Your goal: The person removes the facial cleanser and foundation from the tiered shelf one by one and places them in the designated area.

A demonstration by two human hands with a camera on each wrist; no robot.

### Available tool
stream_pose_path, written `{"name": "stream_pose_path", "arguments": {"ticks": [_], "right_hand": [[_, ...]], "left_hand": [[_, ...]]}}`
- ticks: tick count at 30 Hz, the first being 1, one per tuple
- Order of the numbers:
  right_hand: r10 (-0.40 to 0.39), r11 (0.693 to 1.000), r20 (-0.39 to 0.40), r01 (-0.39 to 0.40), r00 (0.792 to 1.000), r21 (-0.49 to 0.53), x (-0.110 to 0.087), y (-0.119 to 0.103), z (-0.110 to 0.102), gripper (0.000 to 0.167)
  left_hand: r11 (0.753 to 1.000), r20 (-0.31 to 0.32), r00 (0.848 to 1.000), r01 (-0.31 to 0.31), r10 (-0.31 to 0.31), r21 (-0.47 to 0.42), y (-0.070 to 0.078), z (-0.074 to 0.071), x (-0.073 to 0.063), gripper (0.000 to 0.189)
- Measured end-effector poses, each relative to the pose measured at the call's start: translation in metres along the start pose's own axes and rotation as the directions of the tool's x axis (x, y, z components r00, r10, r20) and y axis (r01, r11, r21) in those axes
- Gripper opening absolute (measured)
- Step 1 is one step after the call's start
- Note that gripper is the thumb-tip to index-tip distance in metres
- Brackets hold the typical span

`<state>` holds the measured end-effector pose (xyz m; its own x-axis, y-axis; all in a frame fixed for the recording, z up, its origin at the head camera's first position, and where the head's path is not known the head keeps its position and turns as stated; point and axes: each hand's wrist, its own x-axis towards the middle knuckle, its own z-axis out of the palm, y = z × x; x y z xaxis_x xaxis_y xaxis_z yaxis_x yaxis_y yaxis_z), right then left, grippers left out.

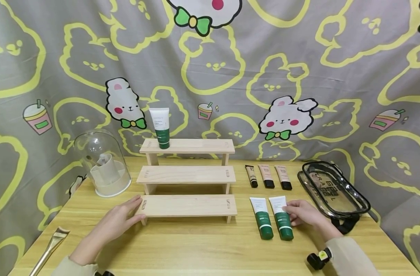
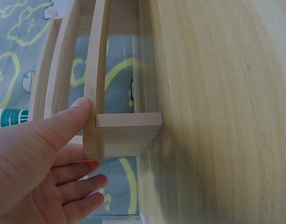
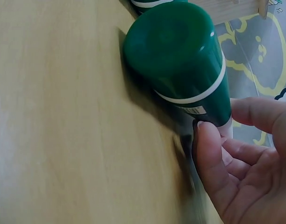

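My right hand [image 1: 304, 212] pinches the upper right side of a white-and-green squeeze tube [image 1: 283, 222]. Close up in the right wrist view, its green cap [image 3: 168, 42] faces the camera, with thumb and fingers farther up the tube. A matching tube [image 1: 263, 222] lies just to its left on the table. My left hand [image 1: 118, 220] holds the left end of the lowest step of a three-step wooden display stand [image 1: 192, 207]. In the left wrist view, the thumb rests on the plank [image 2: 92, 130] and a finger touches its end. A third tube [image 1: 161, 132] stands cap-down at the left of the top step.
Three small tubes [image 1: 266, 176] lie behind the big ones. A clear black-edged pouch [image 1: 334, 191] sits at the right. At the left stand a glass dome [image 1: 101, 153] over a white item and a gold-coloured tool [image 1: 51, 247] on the table. A patterned curtain [image 1: 217, 103] hangs behind.
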<state>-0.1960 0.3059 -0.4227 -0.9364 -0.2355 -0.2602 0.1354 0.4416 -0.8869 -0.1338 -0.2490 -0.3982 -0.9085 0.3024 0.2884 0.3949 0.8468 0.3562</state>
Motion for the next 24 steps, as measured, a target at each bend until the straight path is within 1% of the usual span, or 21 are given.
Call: {"name": "stream_pose_path", "arguments": {"ticks": [6,15,24], "right_hand": [[0.01,1.0,0.014,-0.01,1.0,0.014,0.0025,0.0014,0.0001,0.051],[0.043,0.998,0.008,-0.043,0.999,0.052,0.003,-0.0011,0.0011,0.05],[0.037,0.996,0.013,-0.038,0.999,0.075,0.0044,-0.0004,0.0011,0.049]], "left_hand": [[1.0,0.008,1.0,0.006,-0.006,-0.004,0.0007,-0.0009,0.0005,0.055],[1.0,-0.002,1.0,-0.007,0.007,-0.001,0.0004,-0.0008,0.0005,0.055],[1.0,-0.001,1.0,-0.006,0.006,0.001,-0.0002,-0.0005,0.0004,0.055]]}}
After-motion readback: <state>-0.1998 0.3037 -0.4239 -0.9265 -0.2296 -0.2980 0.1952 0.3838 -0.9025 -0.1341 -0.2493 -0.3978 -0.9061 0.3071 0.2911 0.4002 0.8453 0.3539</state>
